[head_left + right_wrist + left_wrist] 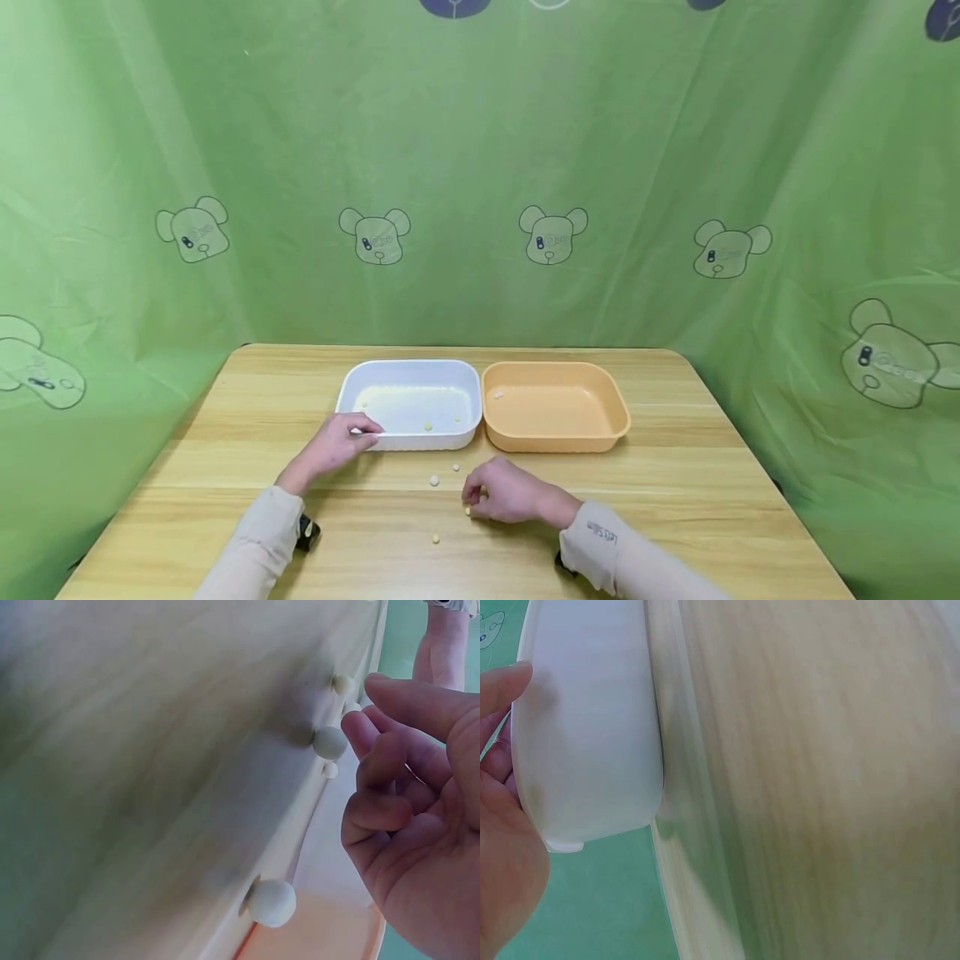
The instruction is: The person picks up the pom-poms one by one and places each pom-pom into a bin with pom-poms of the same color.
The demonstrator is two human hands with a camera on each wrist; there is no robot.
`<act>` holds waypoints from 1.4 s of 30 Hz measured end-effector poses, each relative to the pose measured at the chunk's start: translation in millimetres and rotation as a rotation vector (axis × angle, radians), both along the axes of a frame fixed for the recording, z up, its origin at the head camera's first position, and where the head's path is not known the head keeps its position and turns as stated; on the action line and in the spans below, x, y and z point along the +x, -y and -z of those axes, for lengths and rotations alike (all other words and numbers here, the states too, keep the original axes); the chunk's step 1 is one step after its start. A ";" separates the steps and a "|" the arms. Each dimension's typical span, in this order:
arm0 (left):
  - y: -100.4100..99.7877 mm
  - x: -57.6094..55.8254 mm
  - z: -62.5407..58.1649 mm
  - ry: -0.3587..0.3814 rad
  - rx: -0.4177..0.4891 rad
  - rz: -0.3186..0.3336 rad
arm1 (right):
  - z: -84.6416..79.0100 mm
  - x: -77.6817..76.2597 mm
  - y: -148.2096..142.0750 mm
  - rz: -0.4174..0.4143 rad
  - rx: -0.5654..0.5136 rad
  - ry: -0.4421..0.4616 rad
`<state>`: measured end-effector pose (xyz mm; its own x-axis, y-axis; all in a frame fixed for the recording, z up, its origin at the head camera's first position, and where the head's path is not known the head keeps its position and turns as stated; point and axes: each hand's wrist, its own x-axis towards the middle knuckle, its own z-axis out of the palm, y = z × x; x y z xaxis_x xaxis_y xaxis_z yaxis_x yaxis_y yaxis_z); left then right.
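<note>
My left hand [335, 443] grips the near left rim of a white plastic bin [431, 442]. In the left wrist view, the thumb lies on the outer wall of the white bin [592, 727] and the other fingers are partly hidden behind it. My right hand [506, 490] is low over the table, beside a small yellow ball [468, 511]. Its thumb and index finger stand apart in the right wrist view, with the other fingers curled and nothing seen between them. Nearby on the table lie a white ball [434, 481], a smaller white ball [456, 468] and another yellow ball [436, 539].
An orange bin [558, 444] stands against the white bin's right side, with small white balls [497, 395] at its left. Several small yellowish balls [428, 426] lie inside the white bin. Green curtains [465, 292] surround the wooden table [705, 517].
</note>
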<state>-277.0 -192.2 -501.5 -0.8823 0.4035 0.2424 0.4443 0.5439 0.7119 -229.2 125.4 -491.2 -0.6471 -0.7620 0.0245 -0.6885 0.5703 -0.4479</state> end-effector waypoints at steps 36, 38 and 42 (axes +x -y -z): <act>-0.7 -0.6 2.9 0.001 -0.012 -0.015 | 10.2 -0.5 7.2 -0.005 0.119 -0.065; -0.6 -0.7 2.6 -0.001 -0.014 -0.014 | 10.5 -0.8 7.1 -0.006 0.118 -0.065; -0.7 -0.6 1.9 0.002 -0.008 -0.012 | 11.4 -1.5 7.3 -0.005 0.119 -0.071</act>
